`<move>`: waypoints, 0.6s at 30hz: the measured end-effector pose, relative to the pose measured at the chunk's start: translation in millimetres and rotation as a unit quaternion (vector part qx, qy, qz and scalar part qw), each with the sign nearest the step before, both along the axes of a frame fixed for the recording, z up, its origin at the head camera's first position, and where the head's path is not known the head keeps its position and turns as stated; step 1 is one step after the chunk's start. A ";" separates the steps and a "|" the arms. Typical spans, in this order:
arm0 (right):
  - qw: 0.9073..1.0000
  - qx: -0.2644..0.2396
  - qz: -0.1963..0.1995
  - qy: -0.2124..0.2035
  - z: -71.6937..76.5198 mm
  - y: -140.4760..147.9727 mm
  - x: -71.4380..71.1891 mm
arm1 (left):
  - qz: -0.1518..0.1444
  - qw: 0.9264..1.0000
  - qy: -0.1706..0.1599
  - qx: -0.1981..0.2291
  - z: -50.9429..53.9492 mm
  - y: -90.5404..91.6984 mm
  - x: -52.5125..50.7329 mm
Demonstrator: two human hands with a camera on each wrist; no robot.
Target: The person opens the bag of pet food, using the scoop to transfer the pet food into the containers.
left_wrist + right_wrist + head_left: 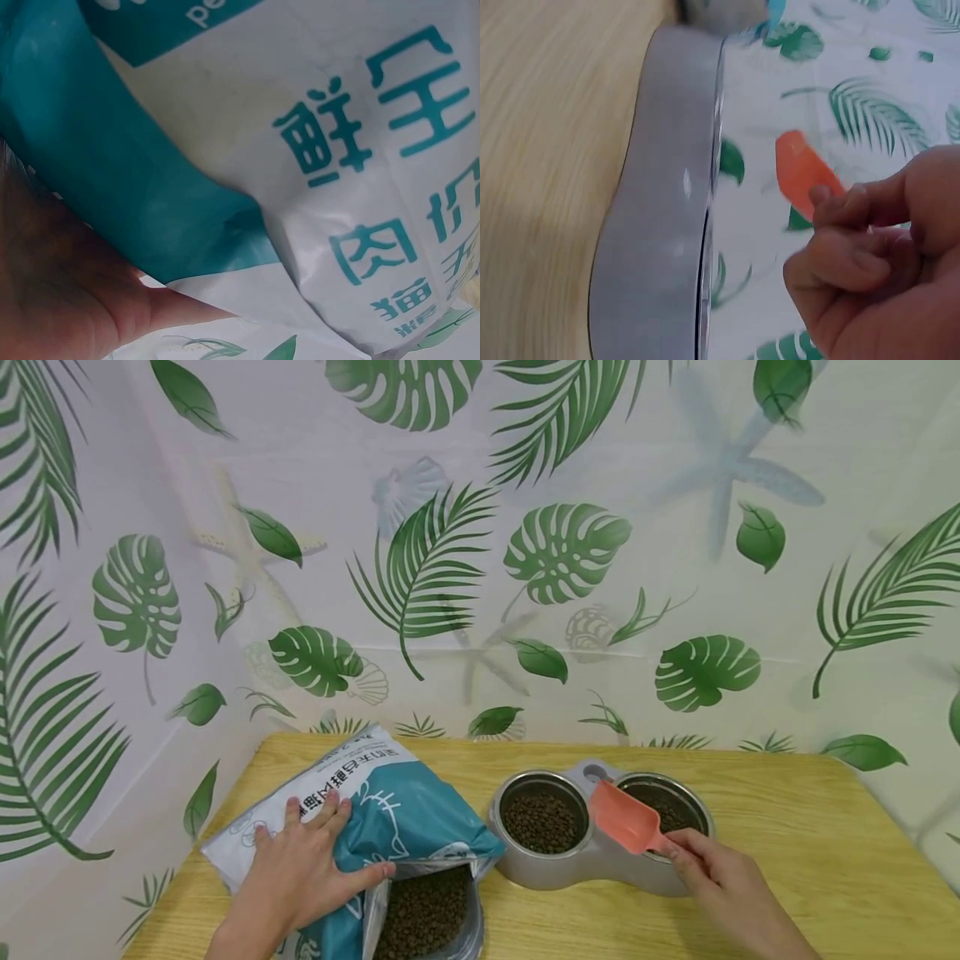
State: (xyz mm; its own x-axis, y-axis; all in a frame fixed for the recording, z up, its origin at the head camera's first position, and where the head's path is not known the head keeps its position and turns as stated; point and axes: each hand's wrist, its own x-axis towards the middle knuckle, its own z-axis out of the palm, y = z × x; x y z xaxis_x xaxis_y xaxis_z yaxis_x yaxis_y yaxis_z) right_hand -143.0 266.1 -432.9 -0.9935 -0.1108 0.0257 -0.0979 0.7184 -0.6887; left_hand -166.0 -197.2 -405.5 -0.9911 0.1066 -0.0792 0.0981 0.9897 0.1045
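Observation:
My left hand (303, 860) rests with spread fingers on a teal and white pet food bag (427, 802), which lies tilted at the left of the table. Below the bag's mouth, brown kibble (423, 910) shows inside a clear-rimmed container (478, 922), partly covered by the bag. With thumb and fingers, my right hand (723, 881) pinches the handle of an orange-pink scoop (628, 817); no kibble shows in it. The scoop hangs over the grey double feeder (570, 872), hiding part of the right bowl (705, 814). Kibble lies in both bowls, including the left bowl (510, 789).
The wood-grain table (810, 860) extends to the right of the feeder. Behind it hangs a white cloth (480, 610) printed with green leaves. A small round hole (596, 772) sits at the feeder's back, between the bowls.

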 end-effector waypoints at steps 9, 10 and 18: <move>0.940 -0.206 0.222 -0.158 -9.3 -53.9 9.4 | 0.002 1.000 -0.001 0.001 -0.4 0.0 -0.9; 0.933 -0.216 0.239 -0.163 -12.8 -60.7 9.8 | 0.003 1.000 -0.004 0.002 -0.6 0.0 -1.1; 0.910 -0.239 0.226 -0.251 -55.9 -107.4 11.6 | 0.004 1.000 -0.015 -0.003 -2.2 -0.3 -1.4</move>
